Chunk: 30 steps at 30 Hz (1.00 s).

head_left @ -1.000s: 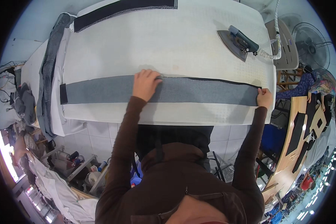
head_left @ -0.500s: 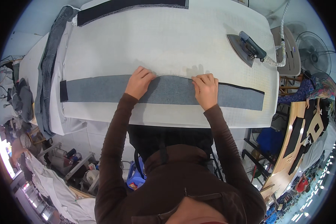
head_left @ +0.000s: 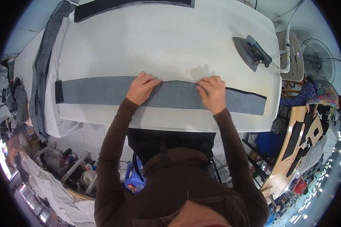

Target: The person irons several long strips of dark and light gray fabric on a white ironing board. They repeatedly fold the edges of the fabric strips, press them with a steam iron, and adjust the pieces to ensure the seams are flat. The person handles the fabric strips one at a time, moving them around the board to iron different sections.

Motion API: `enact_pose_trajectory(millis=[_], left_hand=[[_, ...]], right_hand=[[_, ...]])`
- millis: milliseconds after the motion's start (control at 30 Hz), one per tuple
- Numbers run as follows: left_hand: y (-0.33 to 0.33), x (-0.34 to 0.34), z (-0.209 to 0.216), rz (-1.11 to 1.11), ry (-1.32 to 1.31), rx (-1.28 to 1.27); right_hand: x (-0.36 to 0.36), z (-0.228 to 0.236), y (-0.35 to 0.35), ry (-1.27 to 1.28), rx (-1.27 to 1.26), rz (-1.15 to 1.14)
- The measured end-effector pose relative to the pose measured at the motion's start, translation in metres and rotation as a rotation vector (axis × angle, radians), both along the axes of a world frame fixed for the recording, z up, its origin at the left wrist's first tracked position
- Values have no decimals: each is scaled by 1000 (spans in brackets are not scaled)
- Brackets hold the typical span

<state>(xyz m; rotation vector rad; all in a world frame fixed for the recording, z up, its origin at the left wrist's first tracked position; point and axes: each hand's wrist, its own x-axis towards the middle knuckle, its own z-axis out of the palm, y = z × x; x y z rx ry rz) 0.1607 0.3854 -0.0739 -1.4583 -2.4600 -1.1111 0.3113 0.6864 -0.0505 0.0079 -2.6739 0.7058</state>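
While both hands press flat, left hand (head_left: 141, 87) and right hand (head_left: 213, 92) fingers spread on one long grey fabric strip (head_left: 102, 90), dark-edged, across frame centre, one iron (head_left: 254, 53) upper right.

Single head-worn fisheye view, looking steeply down from above the person's chest onto the white ironing table (head_left: 170, 41). Close range; table fills upper frame, edges bowing, workshop floor curving round the rim.
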Motion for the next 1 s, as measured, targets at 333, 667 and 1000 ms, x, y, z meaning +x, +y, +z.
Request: enact_pose_trajectory(millis=[333, 667, 1000], left_hand=[[1, 6, 4, -21, 156, -30], [1, 8, 1, -15, 157, -4], [1, 10, 4, 17, 151, -17]], right_hand=[[-66, 47, 259, -71, 330, -256], [-106, 68, 260, -659, 8, -103], [-49, 115, 131, -741, -177, 203]])
